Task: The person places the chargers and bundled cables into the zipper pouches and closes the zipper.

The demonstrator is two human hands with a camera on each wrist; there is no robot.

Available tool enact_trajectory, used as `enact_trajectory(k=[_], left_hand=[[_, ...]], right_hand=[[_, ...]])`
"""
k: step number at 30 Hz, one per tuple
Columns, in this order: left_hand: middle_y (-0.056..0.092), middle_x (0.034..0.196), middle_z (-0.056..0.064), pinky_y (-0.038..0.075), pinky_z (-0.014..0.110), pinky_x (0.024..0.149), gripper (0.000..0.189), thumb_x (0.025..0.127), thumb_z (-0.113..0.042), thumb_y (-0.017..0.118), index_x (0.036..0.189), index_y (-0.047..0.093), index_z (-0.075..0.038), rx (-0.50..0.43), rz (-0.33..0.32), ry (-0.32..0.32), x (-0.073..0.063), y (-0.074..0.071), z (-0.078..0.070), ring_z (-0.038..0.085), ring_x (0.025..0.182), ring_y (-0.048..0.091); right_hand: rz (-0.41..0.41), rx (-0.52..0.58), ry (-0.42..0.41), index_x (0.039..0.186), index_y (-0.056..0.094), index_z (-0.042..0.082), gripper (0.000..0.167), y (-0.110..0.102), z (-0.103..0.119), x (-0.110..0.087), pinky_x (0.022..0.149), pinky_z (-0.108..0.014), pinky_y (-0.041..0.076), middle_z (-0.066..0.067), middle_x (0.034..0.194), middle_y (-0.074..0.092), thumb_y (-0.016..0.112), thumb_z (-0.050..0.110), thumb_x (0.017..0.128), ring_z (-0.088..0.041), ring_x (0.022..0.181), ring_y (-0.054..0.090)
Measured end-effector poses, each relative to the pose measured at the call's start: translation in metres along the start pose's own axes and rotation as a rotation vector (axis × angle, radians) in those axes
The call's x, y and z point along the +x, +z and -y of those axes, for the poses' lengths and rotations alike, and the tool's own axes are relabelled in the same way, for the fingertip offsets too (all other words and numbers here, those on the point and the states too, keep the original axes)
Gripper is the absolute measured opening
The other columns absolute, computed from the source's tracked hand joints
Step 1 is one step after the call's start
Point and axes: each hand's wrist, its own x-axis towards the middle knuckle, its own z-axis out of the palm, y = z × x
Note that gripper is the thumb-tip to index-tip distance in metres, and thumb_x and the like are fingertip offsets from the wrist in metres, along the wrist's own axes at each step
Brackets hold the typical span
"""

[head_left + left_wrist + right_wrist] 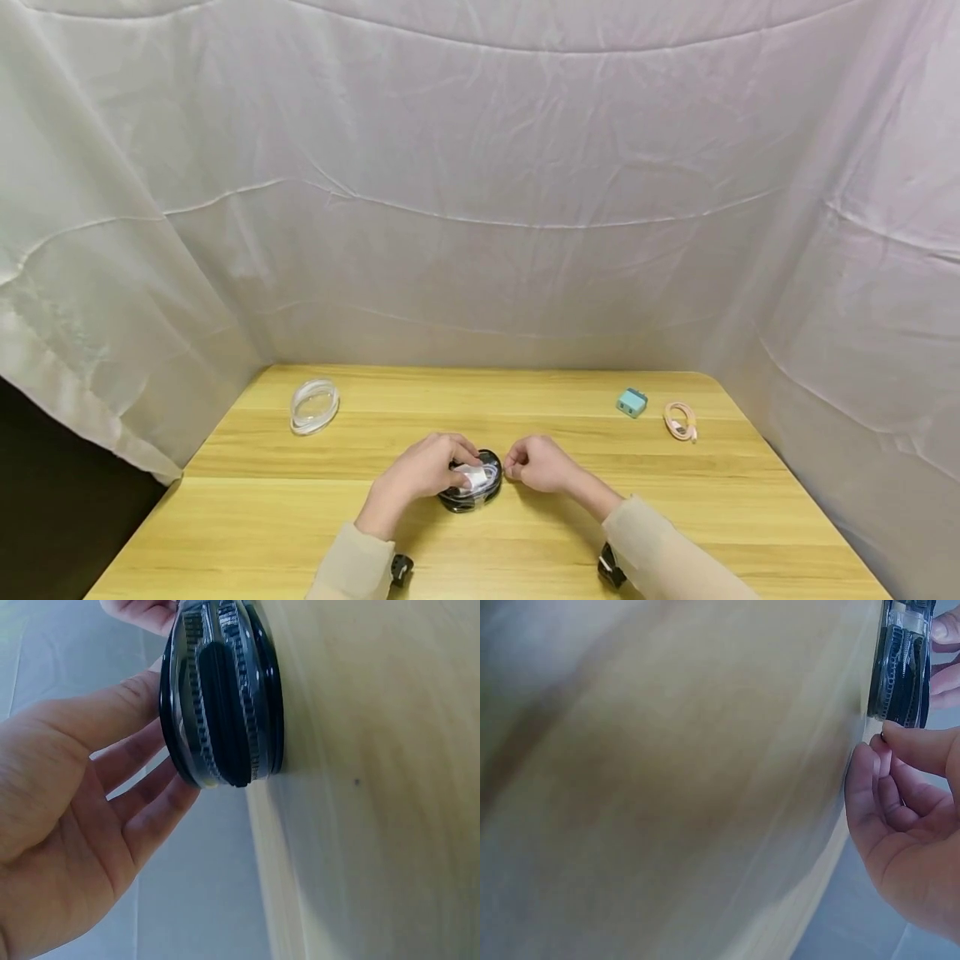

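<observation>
A round black zip case (489,492) with a clear face lies near the middle of the table. Inside it show a coiled cable and a white piece (474,477). My left hand (423,467) grips the case from the left, thumb and fingers on its face. In the left wrist view the toothed rows of the zip (229,697) run along its side. At its right edge my right hand (543,465) has its thumb and forefinger pinched together. A small dark tip (883,736) pokes out between them in the right wrist view, beside the zip; most of it is hidden.
A clear round case with a white rim (315,407) lies at the back left of the wooden table (450,392). Toward the back right are a teal charger plug (632,402) and a coiled pink cable (680,421). Grey curtains (480,275) surround the table.
</observation>
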Motion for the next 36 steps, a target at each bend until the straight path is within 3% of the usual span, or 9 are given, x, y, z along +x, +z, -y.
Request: enact_trajectory(k=[8, 15, 25, 36], left_hand=[[0.072, 0.122, 0.004, 0.055, 0.041, 0.102, 0.023, 0.085, -0.007, 0.083, 0.108, 0.082, -0.008, -0.009, 0.009, 0.014, 0.001, -0.001, -0.001, 0.026, 0.115, 0.067], [0.069, 0.127, 0.006, 0.054, 0.045, 0.103, 0.024, 0.086, -0.008, 0.084, 0.109, 0.081, -0.008, -0.020, 0.015, 0.004, 0.000, -0.002, -0.003, 0.030, 0.118, 0.064], [0.069, 0.132, 0.008, 0.053, 0.046, 0.105, 0.025, 0.085, -0.009, 0.084, 0.110, 0.080, -0.004, -0.018, 0.006, 0.016, 0.001, -0.002, -0.003, 0.033, 0.124, 0.063], [0.070, 0.132, 0.010, 0.050, 0.050, 0.109, 0.027, 0.085, -0.009, 0.083, 0.111, 0.080, -0.004, -0.024, -0.007, 0.024, 0.000, 0.001, 0.000, 0.035, 0.125, 0.063]], right_hand=[[-0.016, -0.018, 0.002, 0.085, 0.073, 0.006, 0.010, 0.000, -0.002, 0.007, 0.070, -0.027, 0.052, 0.004, 0.075, 0.068, 0.070, -0.003, 0.087, -0.009, 0.072, 0.058], [-0.013, -0.025, 0.009, 0.088, 0.073, 0.008, 0.010, -0.001, -0.004, 0.015, 0.075, -0.031, 0.052, 0.005, 0.079, 0.068, 0.069, 0.000, 0.093, -0.010, 0.076, 0.058], [-0.006, -0.010, -0.021, 0.086, 0.072, 0.006, 0.010, 0.000, -0.005, 0.026, 0.061, -0.023, 0.049, 0.002, 0.077, 0.067, 0.070, -0.001, 0.094, -0.008, 0.069, 0.056], [0.016, -0.003, -0.021, 0.087, 0.072, 0.003, 0.007, 0.000, -0.005, 0.022, 0.065, -0.024, 0.048, -0.001, 0.078, 0.069, 0.072, -0.001, 0.092, -0.010, 0.072, 0.056]])
